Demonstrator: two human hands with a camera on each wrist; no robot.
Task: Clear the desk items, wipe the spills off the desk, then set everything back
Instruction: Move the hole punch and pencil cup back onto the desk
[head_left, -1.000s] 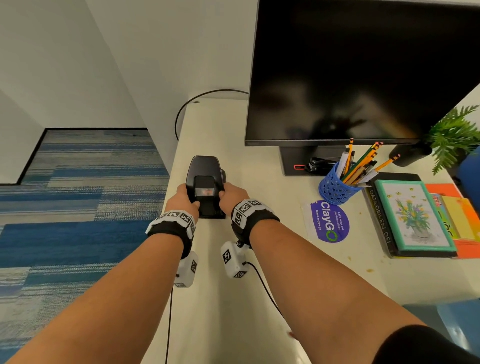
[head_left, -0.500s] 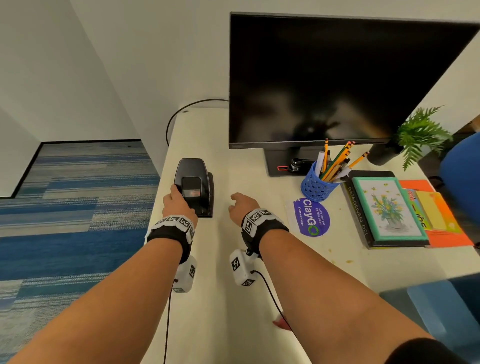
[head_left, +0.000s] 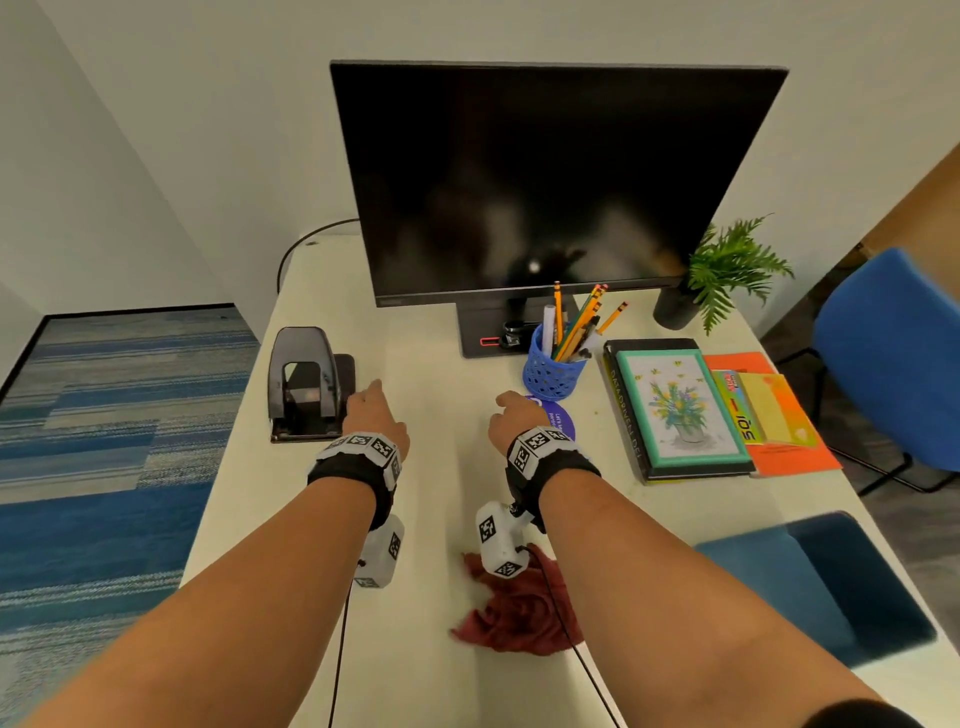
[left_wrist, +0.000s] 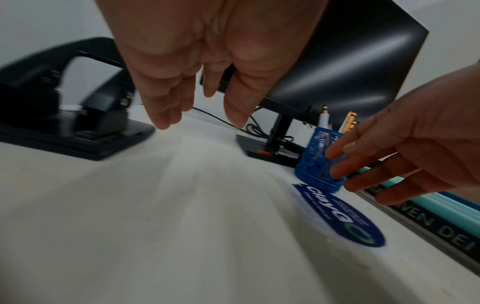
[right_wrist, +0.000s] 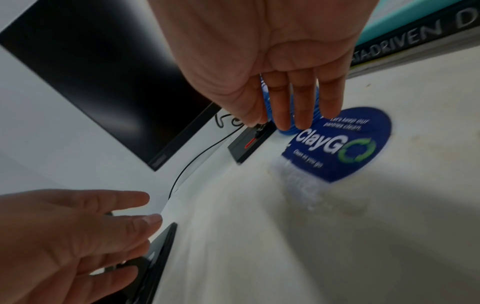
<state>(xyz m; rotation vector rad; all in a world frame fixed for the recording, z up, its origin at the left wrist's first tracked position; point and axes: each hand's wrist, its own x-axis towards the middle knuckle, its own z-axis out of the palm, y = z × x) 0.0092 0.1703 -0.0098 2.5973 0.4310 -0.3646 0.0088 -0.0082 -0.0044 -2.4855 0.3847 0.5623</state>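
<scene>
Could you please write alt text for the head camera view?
Two empty hands, left and right, hover over a white desk between a black hole punch and a blue mesh pencil cup; a crumpled red cloth lies nearer.

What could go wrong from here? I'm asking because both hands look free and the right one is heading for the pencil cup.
1. The pencil cup stands upright, full of loose pencils; the open right hand reaching toward it could tip it and scatter them.
2. The hole punch sits near the desk's left edge beside the left hand; a nudge might push it off.
3. The wrist cable trails over the red cloth and may drag it.
</scene>
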